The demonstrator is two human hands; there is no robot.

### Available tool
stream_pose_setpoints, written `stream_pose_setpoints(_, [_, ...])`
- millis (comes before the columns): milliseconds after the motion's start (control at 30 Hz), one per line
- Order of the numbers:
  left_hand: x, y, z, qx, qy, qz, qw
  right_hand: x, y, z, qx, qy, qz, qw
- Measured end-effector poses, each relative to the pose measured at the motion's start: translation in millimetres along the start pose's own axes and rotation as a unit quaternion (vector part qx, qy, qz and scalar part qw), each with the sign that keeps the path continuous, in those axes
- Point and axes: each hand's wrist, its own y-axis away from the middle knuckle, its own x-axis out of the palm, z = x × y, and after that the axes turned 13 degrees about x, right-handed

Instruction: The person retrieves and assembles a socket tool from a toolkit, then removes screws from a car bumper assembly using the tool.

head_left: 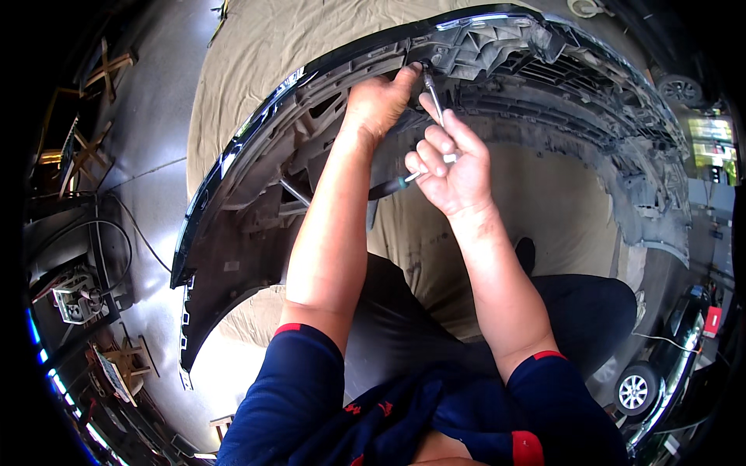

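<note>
A large black car bumper [497,109] lies with its dusty inner side toward me, curving from the lower left over to the right. My left hand [378,102] grips its upper inner edge. The thumb points to the right, by the tip of a metal shaft; the other fingers are mostly hidden. In my right hand [453,159] is a ratchet wrench [390,186] with a black and green handle and a long silver extension [434,97]. The fingers curl around it, with the index finger along the extension, whose far end meets the bumper beside my left thumb.
A beige cloth [256,46] is spread under the bumper on the grey floor [151,167]. My bent legs [575,311] are close below. Wooden stands [124,361] and a dark cable [140,233] are on the left. A dark car with a silver wheel [637,388] is at right.
</note>
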Motion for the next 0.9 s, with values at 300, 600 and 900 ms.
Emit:
stream_pose_setpoints(300, [0.9,-5.0,6.3,-0.027,-0.019,0.022,0.999,-5.4,-1.6,6.9,0.017,0.016,-0.006,1.000])
stream_pose_setpoints(600, [2.4,-9.6,14.3,-0.014,-0.030,0.016,0.999,-6.7,-5.3,7.1,0.037,-0.095,0.101,0.990])
stream_pose_setpoints(900, [4.4,-7.0,15.4,0.015,-0.045,-0.005,0.999,-11.0,-5.0,10.3,0.026,0.020,0.021,0.999])
